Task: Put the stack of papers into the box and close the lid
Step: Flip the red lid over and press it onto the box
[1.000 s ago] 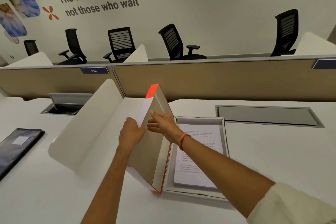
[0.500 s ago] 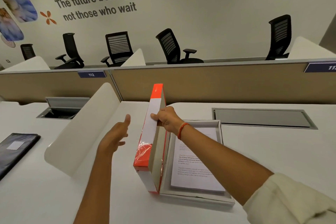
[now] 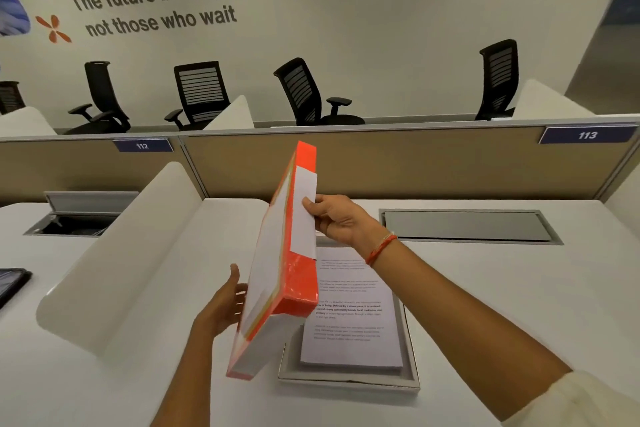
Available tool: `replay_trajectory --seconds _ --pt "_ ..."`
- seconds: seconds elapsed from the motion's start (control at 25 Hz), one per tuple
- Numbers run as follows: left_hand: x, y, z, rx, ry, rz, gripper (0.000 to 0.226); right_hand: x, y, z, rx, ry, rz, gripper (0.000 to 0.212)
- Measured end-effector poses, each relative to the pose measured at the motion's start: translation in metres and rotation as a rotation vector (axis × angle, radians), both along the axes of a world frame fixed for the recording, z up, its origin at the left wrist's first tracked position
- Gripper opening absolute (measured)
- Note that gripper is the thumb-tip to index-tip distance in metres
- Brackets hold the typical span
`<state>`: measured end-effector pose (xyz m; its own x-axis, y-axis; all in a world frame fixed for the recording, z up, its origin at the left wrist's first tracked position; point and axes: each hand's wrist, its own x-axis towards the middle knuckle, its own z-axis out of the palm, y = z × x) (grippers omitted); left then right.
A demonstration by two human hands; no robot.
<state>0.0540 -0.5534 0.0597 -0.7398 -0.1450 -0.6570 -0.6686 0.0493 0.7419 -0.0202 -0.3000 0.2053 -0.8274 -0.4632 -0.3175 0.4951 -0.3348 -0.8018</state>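
The stack of papers point(image 3: 349, 308) is lying flat inside the open box point(image 3: 349, 383), printed side up, and the box is sitting on the white table point(image 3: 519, 305) just right of the middle of the view. The lid point(image 3: 277, 274), white on its broad face with orange edges and a white label on its side, is standing tilted above the box's left edge, its top end leaning toward 12 o'clock and its lower corner hanging near the box's near-left corner; whether that corner is touching the table or the box cannot be told. The right hand point(image 3: 341, 218), with an orange thread band at the wrist, is pinching the lid's upper right edge, thumb lying on the white label and the other fingers curling behind it. The left hand point(image 3: 225, 305) is spreading wide with fingers splayed at the lid's left face, at about 9 o'clock from the lid; its fingertips are hidden behind the lid, so whether they are touching it cannot be told, and it is grasping nothing that shows. A curved white divider point(image 3: 114, 260) is rising from the table at 9 o'clock from the box. A dark folder point(image 3: 10, 284) is lying at the far left edge. Toward 12 o'clock a tan partition point(image 3: 398, 163) is carrying number plates 112 and 113, with black office chairs point(image 3: 304, 94) lining up behind it.
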Motion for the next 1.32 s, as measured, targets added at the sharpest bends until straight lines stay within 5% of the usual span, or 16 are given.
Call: replay_trajectory --seconds 0.16,0.44,0.64,0.96,1.08,1.32 --pt "-0.014 0.021 -0.010 0.283 0.041 0.015 0.082 0.000 0.040 -0.010 -0.027 -0.011 -0.010 0.022" --pt "-0.035 0.058 -0.016 0.335 0.040 -0.025 0.083 0.000 0.096 -0.038 -0.099 -0.045 -0.063 0.028" --pt "-0.034 0.078 -0.016 0.469 0.076 -0.010 0.060 0.001 0.120 -0.053 -0.094 -0.027 -0.095 0.032" --pt "-0.049 0.088 -0.023 -0.303 0.246 -0.124 0.059 0.007 0.157 -0.110 0.418 0.059 -0.251 0.041" --pt "-0.045 0.099 -0.035 -0.454 0.283 -0.209 0.062 0.014 0.156 -0.140 0.676 0.114 -0.272 0.054" --pt "-0.038 0.105 -0.057 -0.640 0.338 -0.226 0.060 0.030 0.150 -0.180 0.822 0.102 -0.272 0.039"
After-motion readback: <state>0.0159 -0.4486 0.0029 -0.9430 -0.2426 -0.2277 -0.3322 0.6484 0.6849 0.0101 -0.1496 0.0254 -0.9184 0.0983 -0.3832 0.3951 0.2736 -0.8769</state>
